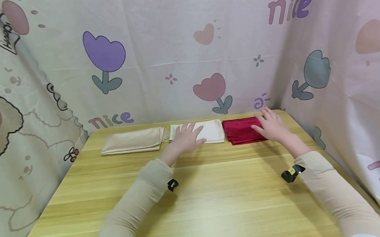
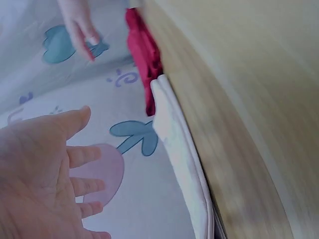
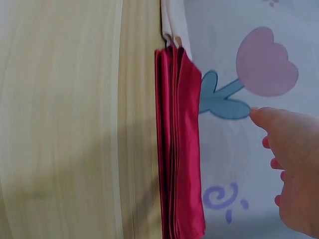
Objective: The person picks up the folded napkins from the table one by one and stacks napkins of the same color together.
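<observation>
Holding the left hand [image 2: 37, 169] nearest the lens in the left wrist view, palm showing, with fingers spread and nothing gripped. Hovering there over the folded white cloth [image 1: 213, 131], seemingly without touching it. Likewise poising the right hand [image 1: 272, 126] over the folded red cloth [image 1: 241, 130], with thumb held well out and nothing in grasp. Farther out, seeing the folded beige cloth [image 1: 132, 140] left of these, in one row along the far edge of the wooden table [image 1: 212, 195], before a printed curtain [image 1: 161, 45]. Probably amid an empty-handed step above the cloths, with direction impossible to tell. For lifting one next, need to lower fingertips and pinch an edge.
</observation>
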Demonstrator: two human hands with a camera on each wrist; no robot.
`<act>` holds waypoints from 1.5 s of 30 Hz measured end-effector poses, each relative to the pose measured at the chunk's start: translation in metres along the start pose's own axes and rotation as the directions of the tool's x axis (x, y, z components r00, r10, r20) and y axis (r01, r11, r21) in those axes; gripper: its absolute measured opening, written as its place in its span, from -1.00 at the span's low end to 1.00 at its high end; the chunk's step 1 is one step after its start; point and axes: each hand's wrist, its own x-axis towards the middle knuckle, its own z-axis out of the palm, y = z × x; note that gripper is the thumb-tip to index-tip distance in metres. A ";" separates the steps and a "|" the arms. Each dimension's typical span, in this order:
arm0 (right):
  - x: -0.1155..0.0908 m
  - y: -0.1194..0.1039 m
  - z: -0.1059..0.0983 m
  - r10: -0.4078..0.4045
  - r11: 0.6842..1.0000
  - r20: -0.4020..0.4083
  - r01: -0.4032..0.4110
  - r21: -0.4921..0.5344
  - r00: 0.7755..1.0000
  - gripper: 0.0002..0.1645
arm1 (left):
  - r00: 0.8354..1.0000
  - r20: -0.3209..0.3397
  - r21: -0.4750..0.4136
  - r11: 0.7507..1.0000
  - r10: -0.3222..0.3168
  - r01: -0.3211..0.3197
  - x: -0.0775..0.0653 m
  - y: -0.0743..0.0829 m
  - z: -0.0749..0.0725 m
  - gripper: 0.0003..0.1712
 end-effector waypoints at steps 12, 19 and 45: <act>0.010 -0.035 0.008 -0.006 0.995 0.007 0.005 0.100 1.000 -0.21 | 0.997 -0.042 -0.206 0.977 -0.060 0.050 -0.005 -0.020 -0.006 -0.27; 0.016 -0.051 0.013 -0.012 0.986 -0.015 0.014 0.168 1.000 -0.20 | 0.995 -0.065 -0.345 0.938 -0.075 0.049 -0.009 -0.033 -0.006 -0.27; 0.042 -0.093 0.051 0.152 0.758 -0.027 -0.099 0.645 0.988 -0.20 | 0.929 -0.186 -0.841 0.540 -0.321 0.019 -0.003 -0.076 0.024 -0.25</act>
